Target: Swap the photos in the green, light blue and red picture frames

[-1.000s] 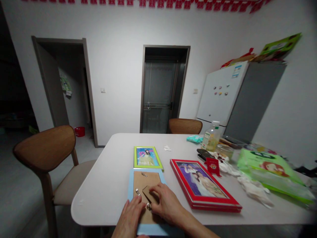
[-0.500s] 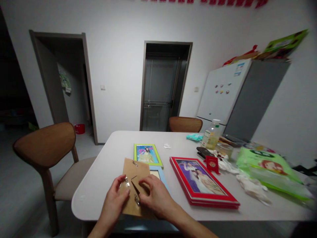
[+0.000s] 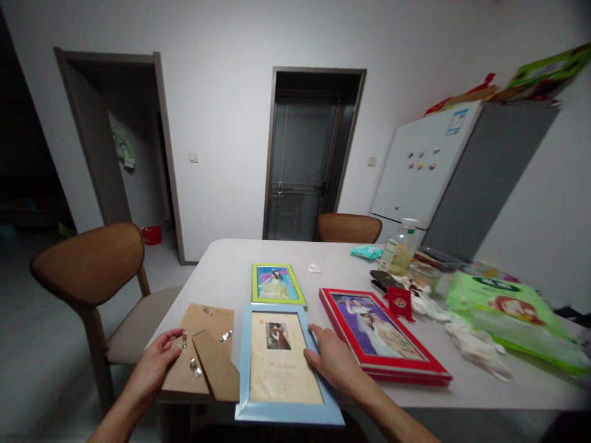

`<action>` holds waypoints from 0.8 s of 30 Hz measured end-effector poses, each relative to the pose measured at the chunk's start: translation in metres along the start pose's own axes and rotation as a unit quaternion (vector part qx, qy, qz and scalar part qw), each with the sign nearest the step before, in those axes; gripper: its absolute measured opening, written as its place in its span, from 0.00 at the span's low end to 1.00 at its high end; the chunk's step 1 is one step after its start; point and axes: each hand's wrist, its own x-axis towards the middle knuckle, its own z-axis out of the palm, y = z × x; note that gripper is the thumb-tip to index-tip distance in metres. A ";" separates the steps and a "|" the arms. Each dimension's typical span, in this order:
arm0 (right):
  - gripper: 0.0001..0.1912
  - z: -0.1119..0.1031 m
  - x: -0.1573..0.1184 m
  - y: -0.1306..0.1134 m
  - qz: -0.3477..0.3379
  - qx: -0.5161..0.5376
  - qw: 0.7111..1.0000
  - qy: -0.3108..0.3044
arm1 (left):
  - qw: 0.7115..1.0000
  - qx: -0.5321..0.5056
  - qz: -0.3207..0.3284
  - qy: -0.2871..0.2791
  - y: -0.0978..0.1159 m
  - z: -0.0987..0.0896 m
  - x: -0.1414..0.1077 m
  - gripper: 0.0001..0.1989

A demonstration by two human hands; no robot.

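the left hand has its thumb and fingers nearly together at the left edge of the brown backing board, which lies left of the blue frame with its metal clips and stand flap facing up. the right hand rests thumb and forefinger, slightly parted, on the blue frame's right border; whether they grip it i cannot tell. inside the blue frame shows a cream sheet with a small picture near its top. the blue frame overhangs the near edge of the pale table. just beyond it is a green frame; to its right, a red-framed stack, then a bottle and a green pack farther off. past the table, a chair stands to its left, a glass door straight ahead, and a fridge to the right.
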 end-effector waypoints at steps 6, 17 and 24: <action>0.30 -0.001 0.006 0.005 0.023 0.069 0.997 0.013 | 0.966 0.213 0.127 0.068 -0.007 0.007 0.008 0.20; 0.38 -0.044 -0.011 -0.041 0.092 0.582 0.808 -0.025 | 0.910 0.232 0.301 -0.164 0.032 0.147 -0.078 0.28; 0.39 -0.038 -0.006 -0.023 0.078 0.516 0.852 -0.034 | 0.890 0.220 0.393 -0.068 0.045 0.149 -0.069 0.24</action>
